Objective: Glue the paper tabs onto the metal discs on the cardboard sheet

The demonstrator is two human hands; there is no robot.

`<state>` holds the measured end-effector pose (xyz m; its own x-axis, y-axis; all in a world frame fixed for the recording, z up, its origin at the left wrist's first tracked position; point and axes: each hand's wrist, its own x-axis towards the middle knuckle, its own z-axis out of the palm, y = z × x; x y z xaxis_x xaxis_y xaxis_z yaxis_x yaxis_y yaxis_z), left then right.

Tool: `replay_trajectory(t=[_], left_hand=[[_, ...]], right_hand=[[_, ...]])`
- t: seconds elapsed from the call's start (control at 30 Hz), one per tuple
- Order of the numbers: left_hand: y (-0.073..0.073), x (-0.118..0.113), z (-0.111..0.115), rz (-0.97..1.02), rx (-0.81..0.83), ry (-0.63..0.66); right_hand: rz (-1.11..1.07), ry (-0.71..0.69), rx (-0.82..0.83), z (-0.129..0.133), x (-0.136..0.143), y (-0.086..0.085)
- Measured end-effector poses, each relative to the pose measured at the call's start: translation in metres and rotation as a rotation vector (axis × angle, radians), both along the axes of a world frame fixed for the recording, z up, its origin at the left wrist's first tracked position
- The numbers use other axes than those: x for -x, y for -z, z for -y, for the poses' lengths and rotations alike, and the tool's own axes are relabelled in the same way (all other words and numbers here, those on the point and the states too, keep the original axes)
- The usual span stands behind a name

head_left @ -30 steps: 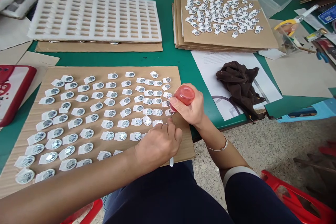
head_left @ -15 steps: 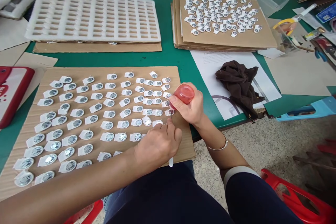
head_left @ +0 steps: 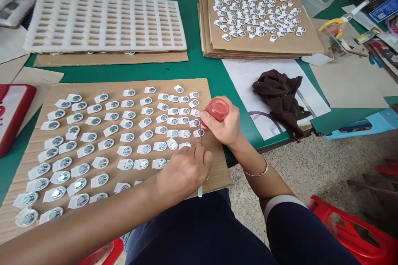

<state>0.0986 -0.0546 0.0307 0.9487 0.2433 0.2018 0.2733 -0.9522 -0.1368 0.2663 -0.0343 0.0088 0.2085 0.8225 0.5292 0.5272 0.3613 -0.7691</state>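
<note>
My right hand [head_left: 226, 124] is wrapped round a red translucent squeeze bottle [head_left: 217, 109], its thin tip pointing down at a small round silver piece on a white tab [head_left: 198, 133]. Just below it, my left hand [head_left: 186, 167] rests over the cardboard sheet [head_left: 216, 174], index finger stretched towards that piece and the other fingers curled. A thin stick-like tool with a white rounded end [head_left: 200, 191] sticks out under my left hand; its other part is hidden. Rows of similar silver pieces [head_left: 112, 116] lie on the cardboard, some covered by my left arm.
A white foam tray with slots [head_left: 108, 20] lies on cardboard at the back left. Stacked cardboard [head_left: 264, 47] bears many silver pieces at the back right. A dark brown cloth [head_left: 278, 97] lies on printed paper [head_left: 239, 78]. A red-framed object [head_left: 18, 120] is at the left edge.
The whole view has shifted slightly. Both hands stay at the same piece, with the squeeze bottle still in my right hand.
</note>
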Motion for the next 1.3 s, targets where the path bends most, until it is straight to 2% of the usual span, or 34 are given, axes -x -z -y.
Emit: replay_trajectory(t=[0.37,0.7,0.87,0.97,1.07,1.17,1.3], left_hand=[[-0.004,-0.001,-0.002,0.003,-0.018,0.019],[-0.006,0.001,-0.004,-0.05,0.108,-0.007],[-0.015,0.004,-0.017,-0.204,0.401,-0.059],[-0.017,0.008,-0.03,-0.154,0.6,-0.081],[-0.019,0.011,-0.043,-0.047,0.764,-0.086],[-0.022,0.013,-0.05,0.027,0.858,-0.074],[-0.025,0.013,-0.053,0.088,0.896,-0.05]], right_hand=[[-0.001,-0.02,0.001,0.002,-0.003,-0.001],[0.034,-0.028,-0.012,0.002,-0.003,-0.001],[-0.064,0.055,-0.001,0.013,-0.009,-0.007],[-0.179,0.133,-0.045,0.028,-0.012,-0.006],[-0.173,0.19,-0.084,0.041,-0.01,0.001],[-0.099,0.248,-0.087,0.048,-0.004,0.008],[-0.041,0.296,-0.111,0.047,0.0,0.01]])
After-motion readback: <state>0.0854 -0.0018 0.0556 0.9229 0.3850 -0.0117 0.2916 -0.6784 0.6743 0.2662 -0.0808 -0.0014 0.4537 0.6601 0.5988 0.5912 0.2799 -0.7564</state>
